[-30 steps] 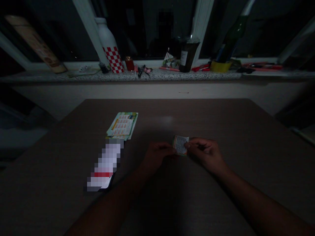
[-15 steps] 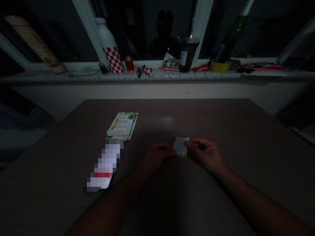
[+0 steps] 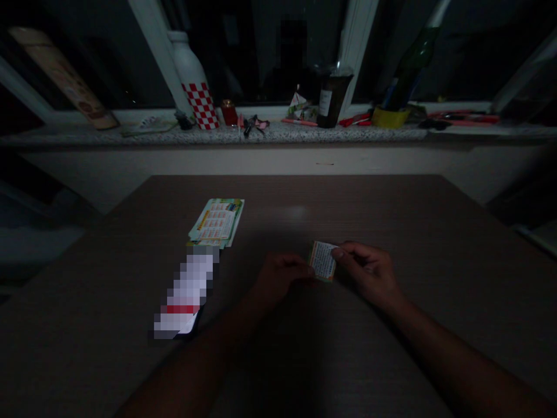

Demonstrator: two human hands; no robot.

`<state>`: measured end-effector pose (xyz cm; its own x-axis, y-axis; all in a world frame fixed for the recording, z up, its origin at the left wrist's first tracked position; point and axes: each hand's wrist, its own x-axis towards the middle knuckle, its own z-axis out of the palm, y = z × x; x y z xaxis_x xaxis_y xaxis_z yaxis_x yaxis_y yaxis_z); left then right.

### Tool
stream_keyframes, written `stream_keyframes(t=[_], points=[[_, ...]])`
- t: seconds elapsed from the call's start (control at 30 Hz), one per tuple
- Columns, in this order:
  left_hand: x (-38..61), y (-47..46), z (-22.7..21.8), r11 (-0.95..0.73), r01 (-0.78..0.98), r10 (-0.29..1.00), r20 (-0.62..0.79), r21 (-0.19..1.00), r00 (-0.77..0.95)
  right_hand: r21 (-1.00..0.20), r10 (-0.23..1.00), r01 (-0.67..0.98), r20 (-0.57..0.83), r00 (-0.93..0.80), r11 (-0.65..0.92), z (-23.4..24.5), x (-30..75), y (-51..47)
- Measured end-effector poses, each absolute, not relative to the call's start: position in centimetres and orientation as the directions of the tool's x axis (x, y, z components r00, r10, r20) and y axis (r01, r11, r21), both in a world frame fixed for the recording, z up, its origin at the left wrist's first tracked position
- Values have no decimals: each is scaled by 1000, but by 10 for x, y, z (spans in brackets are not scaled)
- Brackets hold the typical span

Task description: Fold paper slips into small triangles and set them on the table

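Note:
A small printed card (image 3: 323, 261), covered in rows of text with green and orange edges, is held just above the table between my two hands. My right hand (image 3: 369, 270) pinches its upper right corner, the thumb lying over the printed face. At the card's lower left edge, my left hand (image 3: 281, 276) has thumb and fingers closed on it. Off to the left lies a loose pile of printed cards (image 3: 215, 223) with red and yellow print. Nearer to me is a phone (image 3: 187, 296), its bright screen blurred out.
The brown table (image 3: 369, 203) meets a wall under a speckled windowsill (image 3: 278, 134). On the sill stand a red-and-white checked bottle (image 3: 195, 87), a dark plastic cup (image 3: 333, 98), a green bottle (image 3: 409, 69) in a yellow holder and a tall tube (image 3: 65, 81).
The card has shifted slightly to the right, and more of its printed face shows. Both hands moved a little the same way. The pile and phone stay put.

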<state>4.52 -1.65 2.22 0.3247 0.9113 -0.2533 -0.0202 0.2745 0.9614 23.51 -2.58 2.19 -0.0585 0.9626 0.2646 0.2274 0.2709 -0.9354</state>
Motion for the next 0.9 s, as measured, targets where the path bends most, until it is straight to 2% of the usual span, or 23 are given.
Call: stream_keyframes(t=[0.13, 0.37, 0.5, 0.63, 0.73, 0.83, 0.9], points=[[44, -17, 23, 269, -12, 912, -251, 963, 324, -925, 958, 248, 273, -89, 287, 21, 236, -26], [45, -16, 23, 300, -10, 894, -277, 954, 353, -928, 964, 265, 266, -28, 264, 21, 237, -27], [45, -16, 21, 333, -73, 895, -290, 940, 339, -945, 970, 221, 241, -31, 242, 21, 235, -26], [42, -13, 21, 396, -168, 885, -326, 903, 333, -927, 956, 235, 287, -61, 293, 19, 238, -23], [39, -11, 20, 442, -255, 865, -335, 860, 373, -847, 899, 312, 431, -75, 431, 19, 244, -22], [36, -9, 18, 508, -296, 827, -362, 809, 431, -651, 760, 403, 609, -227, 643, 22, 248, -22], [35, -9, 17, 565, -281, 785, -400, 776, 472, -546, 677, 413, 668, -309, 729, 25, 249, -22]])
